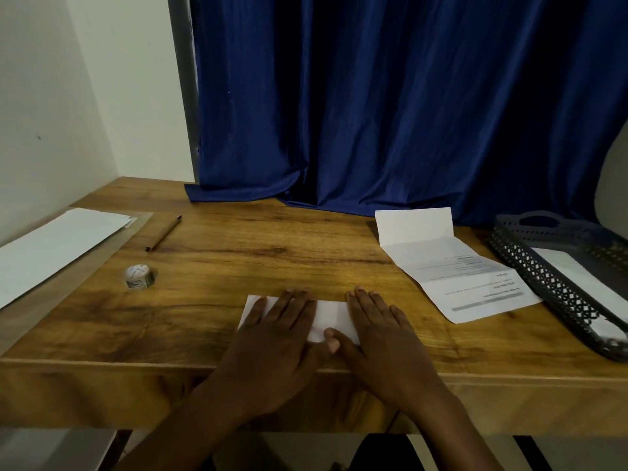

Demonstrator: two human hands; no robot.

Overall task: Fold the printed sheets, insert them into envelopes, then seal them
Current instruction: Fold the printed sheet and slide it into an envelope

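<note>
Both hands are lying flat, fingers spread, the left hand (283, 326) and right hand (377, 326) pressing a folded sheet (325, 317) onto the tabletop (272, 253) near its front edge, gripping nothing. A printed letter (455, 270) is lying to the right, its writing too small to read.

A wooden table (272, 253) with strong brown grain lies under the hands and runs far out to both sides of them, its front edge just nearer than the wrists. Beyond the fingertips a deep blue curtain (390, 103) hangs in folds, its hem resting on the tabletop. Left of it stand a grey frame (185, 96) and a plain pale wall (68, 96), dimly lit.
</note>
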